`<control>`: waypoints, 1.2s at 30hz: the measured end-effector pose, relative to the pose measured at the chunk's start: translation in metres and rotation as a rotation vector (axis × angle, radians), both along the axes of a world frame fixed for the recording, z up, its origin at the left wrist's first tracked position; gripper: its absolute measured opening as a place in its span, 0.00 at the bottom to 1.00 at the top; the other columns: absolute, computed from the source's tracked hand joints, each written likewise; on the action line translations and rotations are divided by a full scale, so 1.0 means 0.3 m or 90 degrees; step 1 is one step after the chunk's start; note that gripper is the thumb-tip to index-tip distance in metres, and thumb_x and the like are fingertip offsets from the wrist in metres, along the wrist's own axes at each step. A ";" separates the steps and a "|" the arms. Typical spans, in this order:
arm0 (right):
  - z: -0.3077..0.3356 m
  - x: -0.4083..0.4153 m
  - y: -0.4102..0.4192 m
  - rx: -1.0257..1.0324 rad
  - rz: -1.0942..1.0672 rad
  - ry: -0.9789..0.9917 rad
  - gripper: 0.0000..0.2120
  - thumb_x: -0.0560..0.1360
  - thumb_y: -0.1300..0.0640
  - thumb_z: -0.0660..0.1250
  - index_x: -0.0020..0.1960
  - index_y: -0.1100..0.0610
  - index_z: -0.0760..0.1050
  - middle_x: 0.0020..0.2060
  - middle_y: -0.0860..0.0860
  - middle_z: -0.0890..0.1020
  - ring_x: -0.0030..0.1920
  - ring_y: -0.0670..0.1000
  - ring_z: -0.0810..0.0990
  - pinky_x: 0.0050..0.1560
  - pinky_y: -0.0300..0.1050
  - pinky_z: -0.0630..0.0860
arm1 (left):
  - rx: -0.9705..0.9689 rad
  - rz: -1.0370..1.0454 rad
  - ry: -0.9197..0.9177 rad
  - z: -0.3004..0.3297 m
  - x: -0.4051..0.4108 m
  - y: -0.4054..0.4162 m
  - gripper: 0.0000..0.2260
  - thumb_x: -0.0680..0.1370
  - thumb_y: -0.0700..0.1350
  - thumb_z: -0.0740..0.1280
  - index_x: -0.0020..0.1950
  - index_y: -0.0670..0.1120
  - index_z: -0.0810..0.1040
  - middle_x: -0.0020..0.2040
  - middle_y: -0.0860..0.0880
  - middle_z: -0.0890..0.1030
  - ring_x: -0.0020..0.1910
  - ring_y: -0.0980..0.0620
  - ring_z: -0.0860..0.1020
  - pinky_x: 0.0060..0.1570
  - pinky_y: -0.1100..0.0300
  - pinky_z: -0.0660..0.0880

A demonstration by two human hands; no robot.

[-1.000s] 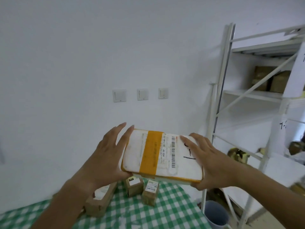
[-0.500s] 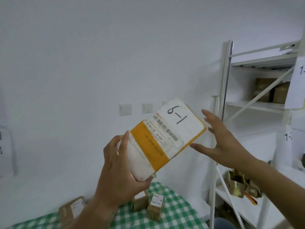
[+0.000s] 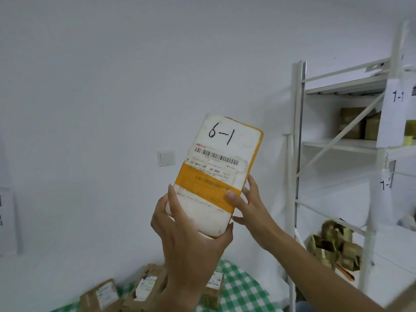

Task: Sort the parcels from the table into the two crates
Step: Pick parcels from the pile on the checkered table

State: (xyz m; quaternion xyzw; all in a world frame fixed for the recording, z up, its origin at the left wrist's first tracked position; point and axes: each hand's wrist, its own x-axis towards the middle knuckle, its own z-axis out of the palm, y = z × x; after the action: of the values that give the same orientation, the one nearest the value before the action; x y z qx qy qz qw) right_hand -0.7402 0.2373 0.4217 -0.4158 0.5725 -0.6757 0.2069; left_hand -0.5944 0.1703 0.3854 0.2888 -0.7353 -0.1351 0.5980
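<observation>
I hold a flat white parcel with an orange tape band, a barcode label and "6-1" handwritten at its top, upright in front of the wall. My left hand grips its lower end from below and behind. My right hand holds its right edge, thumb on the orange band. Several brown cardboard parcels lie on the table with the green checked cloth below. The crates are not in view.
A white metal shelf rack stands at the right with paper tags "1-1", brown boxes on an upper shelf and gold-coloured packages lower down. A wall switch is behind the parcel.
The parcel has turned from flat to upright, with the "6-1" end on top. My right hand let go for a moment and now holds its right edge again.
</observation>
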 end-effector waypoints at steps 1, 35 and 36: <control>-0.001 -0.003 0.011 -0.009 0.007 0.002 0.71 0.48 0.22 0.77 0.81 0.36 0.43 0.80 0.44 0.62 0.76 0.54 0.69 0.74 0.69 0.66 | -0.001 -0.002 -0.001 0.000 -0.007 0.011 0.65 0.57 0.68 0.82 0.83 0.47 0.53 0.73 0.41 0.64 0.70 0.40 0.64 0.54 0.44 0.79; 0.150 -0.098 0.244 -0.058 0.012 0.155 0.61 0.59 0.28 0.78 0.82 0.50 0.54 0.75 0.55 0.72 0.70 0.60 0.76 0.69 0.70 0.72 | 0.339 -0.808 -0.056 0.119 -0.010 -0.152 0.47 0.66 0.70 0.77 0.78 0.49 0.68 0.72 0.46 0.79 0.70 0.43 0.77 0.67 0.43 0.77; 0.151 -0.097 0.245 -0.059 0.013 0.156 0.61 0.59 0.28 0.78 0.82 0.50 0.54 0.75 0.55 0.72 0.70 0.60 0.76 0.69 0.70 0.72 | 0.336 -0.816 -0.057 0.121 -0.011 -0.151 0.48 0.65 0.71 0.77 0.78 0.49 0.67 0.72 0.46 0.79 0.71 0.43 0.77 0.67 0.42 0.77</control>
State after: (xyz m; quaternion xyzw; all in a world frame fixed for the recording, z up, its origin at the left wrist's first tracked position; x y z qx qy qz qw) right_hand -0.7694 0.3107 0.4669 -0.5101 0.5576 -0.6432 0.1232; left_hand -0.5978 0.1249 0.4217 -0.0613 -0.7275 -0.6238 0.2789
